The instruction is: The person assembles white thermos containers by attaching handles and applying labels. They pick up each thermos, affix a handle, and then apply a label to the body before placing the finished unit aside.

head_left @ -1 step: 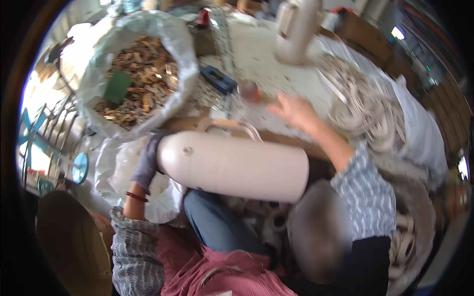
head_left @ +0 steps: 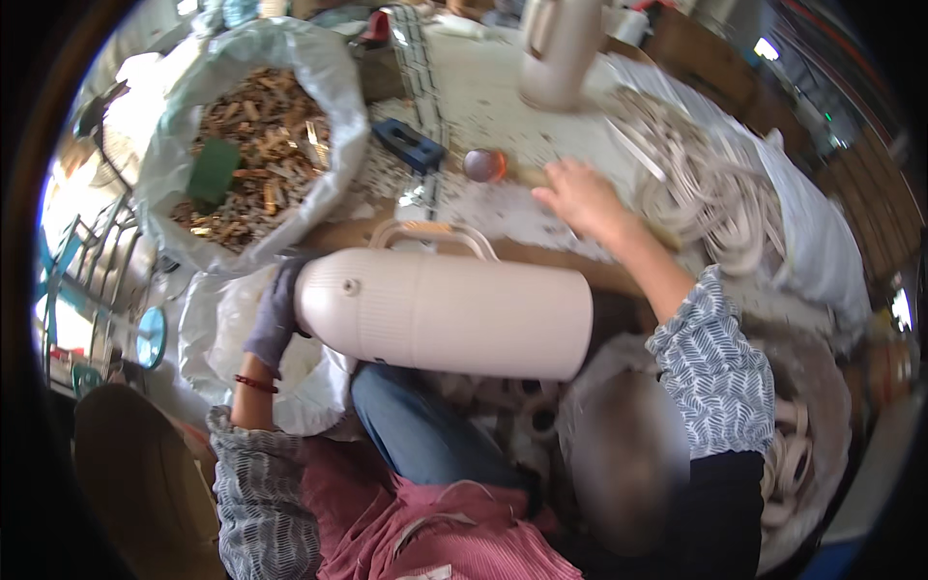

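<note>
A beige vacuum jug [head_left: 445, 309] lies on its side above my lap, its curved handle [head_left: 435, 229] toward the table. My left hand [head_left: 278, 314], in a grey glove, grips the jug's left end; its fingertips are hidden behind it. Bare and apart from the jug, my right hand [head_left: 587, 203] reaches over the table, thumb and fingers spread, with nothing visibly held. Nearest to it is a round dark-red object [head_left: 483, 165] with a glowing orange edge. A dark blue block with a slot [head_left: 408, 146] lies farther left.
A white sack [head_left: 348, 155] of copper-coloured scraps stands at far left. Another beige jug [head_left: 556, 58] stands upright at the back. Coiled pale strips [head_left: 715, 193] fill a sack on the right. Beige ring-shaped parts [head_left: 793, 464] lie in a bag at lower right.
The whole view has shifted slightly, so things sit a little higher and farther left. My right hand has moved slightly relative to the round object. My left hand keeps its hold on the jug.
</note>
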A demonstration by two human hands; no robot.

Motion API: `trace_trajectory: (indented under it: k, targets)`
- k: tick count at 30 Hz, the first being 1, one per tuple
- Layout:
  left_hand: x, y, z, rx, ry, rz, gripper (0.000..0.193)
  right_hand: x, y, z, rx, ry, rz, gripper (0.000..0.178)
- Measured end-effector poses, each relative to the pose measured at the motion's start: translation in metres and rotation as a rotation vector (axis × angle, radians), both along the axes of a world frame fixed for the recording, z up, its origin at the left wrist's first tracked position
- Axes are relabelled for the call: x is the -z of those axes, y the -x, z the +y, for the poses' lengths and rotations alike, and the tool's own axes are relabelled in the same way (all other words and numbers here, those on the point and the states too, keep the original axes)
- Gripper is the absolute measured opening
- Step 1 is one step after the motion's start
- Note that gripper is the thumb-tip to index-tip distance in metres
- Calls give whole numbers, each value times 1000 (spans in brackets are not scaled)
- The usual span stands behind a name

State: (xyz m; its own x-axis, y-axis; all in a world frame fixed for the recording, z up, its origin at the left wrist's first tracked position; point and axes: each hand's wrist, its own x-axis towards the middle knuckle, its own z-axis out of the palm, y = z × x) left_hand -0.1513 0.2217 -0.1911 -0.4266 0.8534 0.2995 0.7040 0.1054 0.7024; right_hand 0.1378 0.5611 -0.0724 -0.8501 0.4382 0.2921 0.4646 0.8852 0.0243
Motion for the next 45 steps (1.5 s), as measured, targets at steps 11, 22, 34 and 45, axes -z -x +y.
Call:
trace_trajectory:
  k: [11,22,34,45]
  targets:
    - [27,-55,-78,-190,-42,-358,68,217,-307,-146,554,603,-585,28]
    - [63,-93,-243,-660,-501,-221,31,269,-301,-179,1111,731,-509,58]
    - [71,-134,-309,-863,-540,-342,29,46,-106,-204,-142,1057,682,54]
    - [76,-179,-371,-918,-478,-619,35,27,47,-312,-926,602,715,45]
